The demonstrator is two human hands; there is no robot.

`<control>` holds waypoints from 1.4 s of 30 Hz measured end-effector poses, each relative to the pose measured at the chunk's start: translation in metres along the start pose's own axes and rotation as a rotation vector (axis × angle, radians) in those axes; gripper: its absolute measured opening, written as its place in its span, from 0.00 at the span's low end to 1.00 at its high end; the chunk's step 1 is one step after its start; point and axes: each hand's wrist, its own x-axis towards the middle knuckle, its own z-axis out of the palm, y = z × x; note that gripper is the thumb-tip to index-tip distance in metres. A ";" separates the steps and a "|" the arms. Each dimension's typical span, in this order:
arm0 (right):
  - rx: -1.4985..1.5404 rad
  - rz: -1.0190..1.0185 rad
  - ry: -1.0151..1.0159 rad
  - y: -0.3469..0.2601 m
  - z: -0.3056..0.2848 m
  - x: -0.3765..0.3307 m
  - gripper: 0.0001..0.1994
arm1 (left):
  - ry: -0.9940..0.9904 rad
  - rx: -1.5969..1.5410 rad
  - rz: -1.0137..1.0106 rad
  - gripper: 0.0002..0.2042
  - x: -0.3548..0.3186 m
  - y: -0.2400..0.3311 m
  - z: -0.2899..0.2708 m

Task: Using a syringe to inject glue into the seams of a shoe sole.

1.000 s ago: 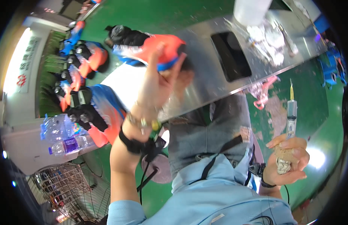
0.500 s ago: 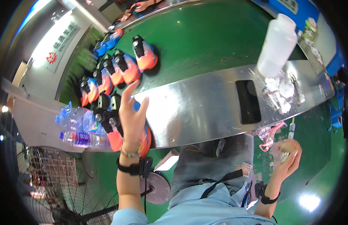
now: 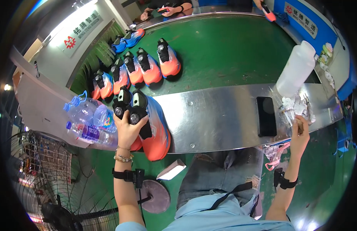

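A pair of orange, blue and black sneakers stands on the metal ledge (image 3: 224, 115) at the left, toes toward me. My left hand (image 3: 127, 133) reaches over them, thumb and fingers closed round the black lacing at the front of the sneaker (image 3: 157, 134) pair. Which of the two it grips is partly hidden. At the right, my right hand (image 3: 300, 136) is closed on a small brownish thing I cannot make out, its fingertips at a heap of crumpled white wads (image 3: 292, 107). Beside the heap stands a tilted white plastic bottle (image 3: 296, 69).
A black phone (image 3: 266, 116) lies on the ledge. More sneakers (image 3: 149, 69) stand in a row on the green belt (image 3: 221, 54) beyond. Plastic bottles (image 3: 88, 115) stand at the left, above a wire-cage fan (image 3: 63, 192). Across the belt, another person's hands (image 3: 170, 10) hold a shoe.
My left hand has closed from spread fingers onto the sneaker pair. My right hand has risen from beside my leg to the white wads. The view has shifted.
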 end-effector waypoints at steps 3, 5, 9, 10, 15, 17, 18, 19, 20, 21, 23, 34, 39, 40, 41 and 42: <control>0.019 0.029 -0.029 0.003 -0.004 -0.013 0.06 | -0.049 0.116 0.061 0.34 0.008 0.022 0.003; 0.019 0.047 -0.012 -0.004 -0.009 -0.016 0.06 | -0.019 0.155 0.002 0.31 0.012 0.036 0.004; 0.037 0.014 0.040 -0.007 -0.013 -0.014 0.06 | -0.084 0.061 -0.019 0.39 0.005 0.030 0.009; 0.048 -0.030 0.032 -0.006 -0.011 -0.012 0.07 | -0.089 0.016 -0.069 0.40 0.005 0.021 0.009; 0.048 -0.053 -0.062 0.012 -0.014 0.016 0.08 | 0.030 -0.008 -0.076 0.33 0.009 0.018 0.017; -0.230 -0.320 -0.068 0.023 -0.020 0.028 0.08 | 0.054 0.046 -0.029 0.32 0.009 0.028 0.023; -0.233 -0.297 -0.053 0.028 -0.023 0.032 0.08 | 0.100 0.100 -0.010 0.31 0.009 0.030 0.023; -0.230 -0.286 -0.058 0.033 -0.025 0.038 0.08 | 0.109 0.105 0.022 0.30 0.009 0.033 0.023; -0.226 -0.280 -0.064 0.037 -0.027 0.043 0.08 | 0.120 0.110 0.050 0.29 0.007 0.033 0.022; -0.201 -0.223 -0.073 0.041 -0.031 0.046 0.08 | 0.143 0.095 0.095 0.28 0.005 0.030 0.022; -0.209 -0.240 -0.080 0.048 -0.035 0.053 0.08 | 0.180 0.073 0.150 0.25 0.003 0.028 0.021; -0.210 -0.190 -0.282 0.080 -0.045 0.107 0.13 | 0.143 0.175 0.461 0.21 -0.007 0.075 0.004; -0.221 -0.042 -0.334 0.077 -0.036 0.116 0.14 | 0.135 -0.125 0.537 0.21 0.005 0.095 0.005; -0.234 -0.032 -0.342 0.081 -0.032 0.116 0.14 | 0.108 -0.239 0.508 0.25 0.009 0.096 0.008; -0.301 -0.126 -0.263 0.084 -0.031 0.117 0.13 | 0.082 -0.368 0.322 0.25 0.006 0.113 0.014; -0.373 -0.220 -0.186 0.084 -0.034 0.119 0.11 | 0.047 -0.492 0.131 0.25 0.000 0.125 0.022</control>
